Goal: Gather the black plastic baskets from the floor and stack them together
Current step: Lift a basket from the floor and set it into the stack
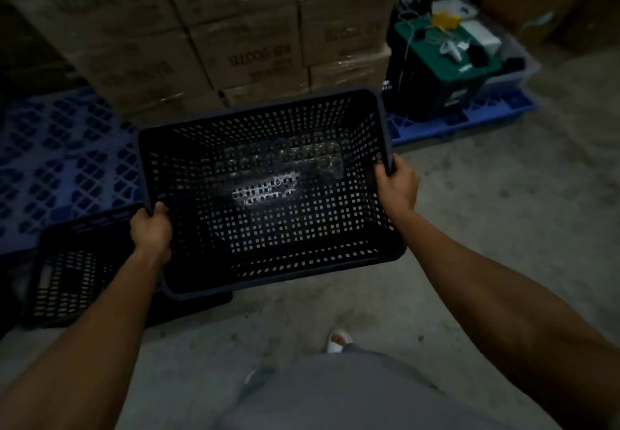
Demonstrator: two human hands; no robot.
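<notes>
I hold a black perforated plastic basket in the air in front of me, its open top facing me. My left hand grips its left rim and my right hand grips its right rim. A second black basket rests on the concrete floor at the lower left, partly hidden behind my left forearm and the held basket.
Blue plastic pallets lie at left and at back right. Wrapped cardboard boxes are stacked behind. A green-lidded bin with small items stands at right. Bare concrete floor spreads right; my sandalled foot is below.
</notes>
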